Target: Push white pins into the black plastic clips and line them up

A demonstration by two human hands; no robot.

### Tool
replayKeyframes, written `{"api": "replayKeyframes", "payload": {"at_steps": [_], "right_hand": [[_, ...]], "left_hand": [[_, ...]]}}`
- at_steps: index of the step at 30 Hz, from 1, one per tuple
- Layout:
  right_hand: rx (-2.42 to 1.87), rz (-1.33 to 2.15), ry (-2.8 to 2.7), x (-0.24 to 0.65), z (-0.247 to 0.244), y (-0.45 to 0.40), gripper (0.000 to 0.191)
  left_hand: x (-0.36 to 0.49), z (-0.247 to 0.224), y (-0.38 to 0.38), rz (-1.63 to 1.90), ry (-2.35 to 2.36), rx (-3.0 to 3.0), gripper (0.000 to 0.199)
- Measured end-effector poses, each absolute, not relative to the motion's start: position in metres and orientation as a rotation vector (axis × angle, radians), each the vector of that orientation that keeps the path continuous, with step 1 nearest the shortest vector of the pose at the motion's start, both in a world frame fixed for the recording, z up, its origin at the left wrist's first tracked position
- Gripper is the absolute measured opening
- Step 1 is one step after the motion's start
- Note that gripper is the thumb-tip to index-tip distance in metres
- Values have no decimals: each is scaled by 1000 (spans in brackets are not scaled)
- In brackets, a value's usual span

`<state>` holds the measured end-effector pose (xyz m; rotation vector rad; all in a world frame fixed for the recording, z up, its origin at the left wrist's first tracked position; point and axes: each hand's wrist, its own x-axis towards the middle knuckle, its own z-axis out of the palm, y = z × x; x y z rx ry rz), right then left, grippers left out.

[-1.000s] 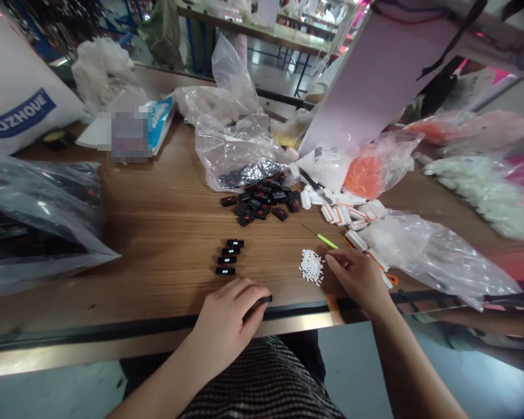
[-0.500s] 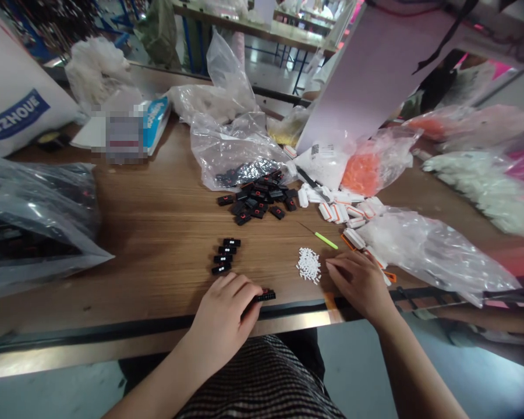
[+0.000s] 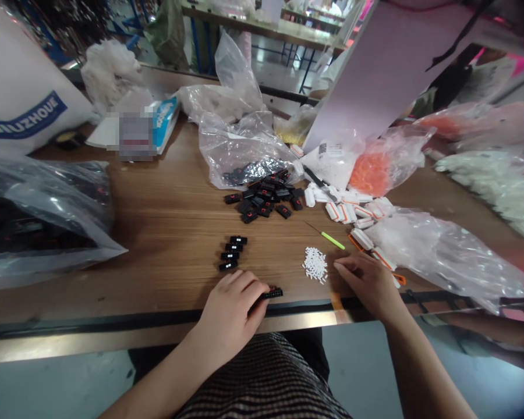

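My left hand point(image 3: 236, 305) is closed on a black connector housing point(image 3: 274, 293) near the table's front edge, and its row of small openings faces me. Beyond that hand stands a short column of black connector housings point(image 3: 230, 255), each with white dots on it. My right hand point(image 3: 371, 282) rests at the right of a pile of small white pegs point(image 3: 315, 265), its thumb and fingertips pressed together. Whether anything is between them is too small to make out. A pick with a green handle point(image 3: 333, 240) lies just beyond the pegs.
Loose black housings point(image 3: 262, 201) spill from a clear bag point(image 3: 236, 145). White parts with orange strips point(image 3: 343, 212) lie to their right, near a bag of orange pieces point(image 3: 369, 174). Another bag of dark parts point(image 3: 43, 215) sits at left. A white panel point(image 3: 367, 70) leans behind.
The camera view has turned slightly left, so everything appears a little further right. Both hands keep about the same places beside the housing and the pegs.
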<state>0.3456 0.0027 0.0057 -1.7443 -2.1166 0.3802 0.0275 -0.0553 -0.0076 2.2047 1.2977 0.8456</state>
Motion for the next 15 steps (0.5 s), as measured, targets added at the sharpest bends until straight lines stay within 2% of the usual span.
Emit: {"api": "replayKeyframes", "payload": {"at_steps": [3,10,15], "right_hand": [[-1707,392,-2083,333,12,-1,23],[-1228,583,-2254,253,25,-28,11],[-1149,627,-2353,227,25,-35,11]], "left_hand": [[27,-7,-56,836,1286,2187,9],[26,-4,-55,779,1279,2168,8],[25,-2,-55,743,1283,2168,5]]}}
